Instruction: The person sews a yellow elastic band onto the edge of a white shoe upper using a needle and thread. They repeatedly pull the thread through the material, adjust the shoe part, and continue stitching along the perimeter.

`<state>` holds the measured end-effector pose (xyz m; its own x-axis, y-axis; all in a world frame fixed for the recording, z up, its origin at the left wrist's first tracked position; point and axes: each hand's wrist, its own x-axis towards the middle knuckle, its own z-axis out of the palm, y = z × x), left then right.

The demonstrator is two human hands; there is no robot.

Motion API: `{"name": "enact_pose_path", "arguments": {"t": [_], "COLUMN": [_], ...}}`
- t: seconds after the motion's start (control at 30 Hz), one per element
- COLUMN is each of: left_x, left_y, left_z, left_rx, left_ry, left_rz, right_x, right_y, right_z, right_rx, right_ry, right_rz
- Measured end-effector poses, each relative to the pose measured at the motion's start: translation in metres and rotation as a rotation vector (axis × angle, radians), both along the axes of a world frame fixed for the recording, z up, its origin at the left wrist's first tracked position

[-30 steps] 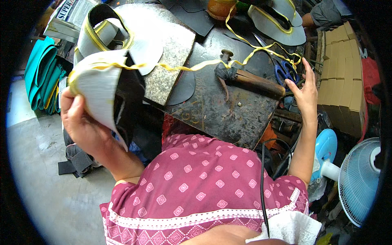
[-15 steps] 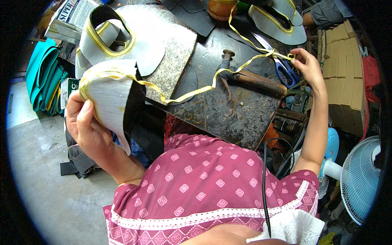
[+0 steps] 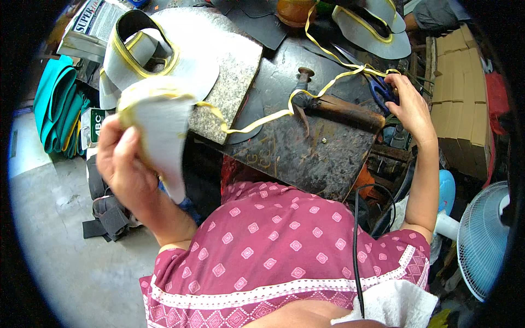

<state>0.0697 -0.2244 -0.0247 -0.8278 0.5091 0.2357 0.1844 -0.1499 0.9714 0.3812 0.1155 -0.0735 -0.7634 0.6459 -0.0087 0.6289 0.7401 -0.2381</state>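
Observation:
My left hand (image 3: pixel 128 158) pinches the lower edge of a pale grey shoe upper (image 3: pixel 161 126), slightly blurred, between thumb and fingers. Yellow edging runs along its top. From there a narrow yellow tape (image 3: pixel 257 123) trails across the worktable, over a hammer (image 3: pixel 339 112), to the far right. My right hand (image 3: pixel 413 106) is curled around the blue handles of the scissors (image 3: pixel 378 94), thumb and fingers on either side of them. The scissors lie partly under the tape, and their blades are mostly hidden.
A stone slab (image 3: pixel 240 65) on the dark table (image 3: pixel 306 164) carries another grey upper (image 3: pixel 128 65). More grey uppers (image 3: pixel 372 41) lie at the back right beside an orange-brown pot (image 3: pixel 292 12). Stacked cardboard (image 3: pixel 459 93) and a fan (image 3: pixel 484 240) stand on the right, folded green cloth (image 3: pixel 54 109) on the left.
My right hand has let go of the tape's end and come down onto the scissors' handles. The upper in my left hand has tilted and shifted slightly right.

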Motion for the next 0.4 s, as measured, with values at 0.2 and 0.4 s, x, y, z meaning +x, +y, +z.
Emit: {"name": "enact_pose_path", "arguments": {"t": [0.2,0.4], "left_x": [0.028,0.016], "left_y": [0.051,0.075], "left_z": [-0.033,-0.060], "left_rx": [-0.279,-0.240], "left_ry": [-0.004,0.147], "left_rz": [-0.319,-0.261], "right_x": [0.021,0.066], "right_y": [0.002,0.000], "right_z": [0.021,0.062], "right_rx": [-0.517,-0.921], "right_ry": [0.107,0.123], "right_rz": [-0.054,0.038]}}
